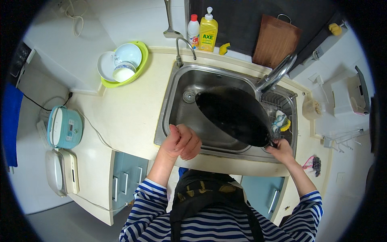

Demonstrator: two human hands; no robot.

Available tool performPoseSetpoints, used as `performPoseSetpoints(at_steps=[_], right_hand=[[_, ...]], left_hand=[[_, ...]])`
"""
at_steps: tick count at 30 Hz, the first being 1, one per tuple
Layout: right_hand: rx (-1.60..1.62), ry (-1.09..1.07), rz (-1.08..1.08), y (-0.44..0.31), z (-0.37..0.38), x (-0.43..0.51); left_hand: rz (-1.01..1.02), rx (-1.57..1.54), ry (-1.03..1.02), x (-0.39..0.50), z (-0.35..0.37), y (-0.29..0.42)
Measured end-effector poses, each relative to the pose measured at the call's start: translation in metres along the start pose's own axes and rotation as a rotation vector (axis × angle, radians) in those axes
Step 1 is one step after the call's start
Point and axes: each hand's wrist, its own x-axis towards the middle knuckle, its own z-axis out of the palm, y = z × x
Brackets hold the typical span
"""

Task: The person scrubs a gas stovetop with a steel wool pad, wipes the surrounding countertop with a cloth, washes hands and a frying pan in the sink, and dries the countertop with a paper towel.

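Note:
My right hand (281, 150) grips the handle of a black wok (234, 116), which is tilted over the large basin of a stainless steel sink (193, 121). The wok's far end lies near the sink drain (189, 96). My left hand (183, 142) is above the front left edge of the sink, apart from the wok, with its fingers curled; nothing shows in it. A chrome faucet (276, 74) rises behind the wok. To the right, a cloth (280, 119) and a yellow sponge (285, 125) lie in the wire rack of the small basin.
A green basket (142, 65) with bowls and a plate stands at the back left. Dish soap (208, 33), a red-capped bottle (193, 31) and a wooden cutting board (275, 42) stand behind the sink. A turquoise rice cooker (66, 127) is on the left counter, a scrubber (316, 166) on the right.

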Motion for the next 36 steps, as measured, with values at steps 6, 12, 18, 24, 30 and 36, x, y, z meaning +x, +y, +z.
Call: performPoseSetpoints(at_steps=[6,12,18,24,30,36], right_hand=[[0.578,-0.254,0.288,-0.039,0.053,0.026],[0.848,-0.343,0.417,-0.074,0.084,0.033],[1.093,-0.666,0.541,-0.074,0.140,0.061],[1.177,-0.532,0.131,-0.099,0.219,0.075],[1.311,-0.320,0.487,-0.160,0.248,0.096],[1.456,-0.192,0.650,-0.202,0.266,0.097]], left_hand=[[0.017,0.367,0.348,0.002,-0.005,0.019],[-0.071,0.532,0.615,0.000,-0.015,0.023],[-0.159,0.509,0.687,-0.009,-0.040,0.009],[-0.330,0.559,0.686,-0.014,-0.065,-0.002],[-0.448,0.591,0.751,-0.004,-0.067,-0.010],[-0.528,0.647,0.785,-0.002,-0.071,-0.006]])
